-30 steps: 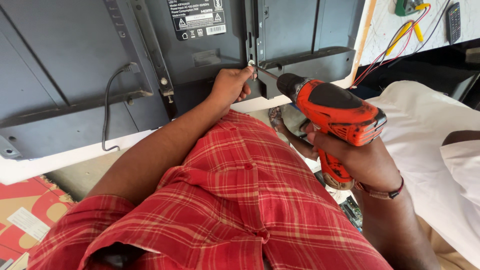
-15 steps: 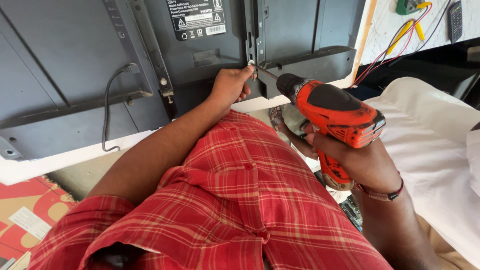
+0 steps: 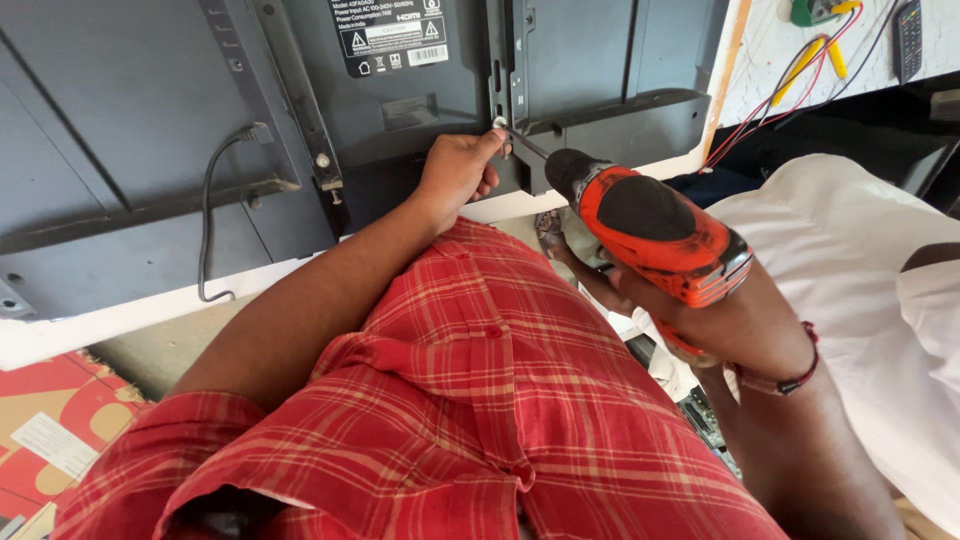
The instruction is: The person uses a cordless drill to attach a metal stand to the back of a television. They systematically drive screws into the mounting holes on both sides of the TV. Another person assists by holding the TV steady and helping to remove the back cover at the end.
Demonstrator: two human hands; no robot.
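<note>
A dark grey flat-screen television (image 3: 120, 120) lies face down, its back panel toward me. My left hand (image 3: 455, 175) reaches across to a vertical metal mounting bracket (image 3: 505, 70) and pinches a small screw (image 3: 499, 123) against it. My right hand (image 3: 740, 325) grips an orange and black cordless drill (image 3: 650, 225). The drill's bit points up and left, and its tip meets the screw at my left fingertips. My red plaid sleeve fills the lower middle of the view.
A black power cable (image 3: 205, 220) hangs from the panel over the white table edge (image 3: 100, 320). Another person in white clothing (image 3: 850, 250) sits at the right. Red and yellow wires (image 3: 800, 70) and a remote control (image 3: 908, 35) lie top right. A red cardboard box (image 3: 50, 420) is bottom left.
</note>
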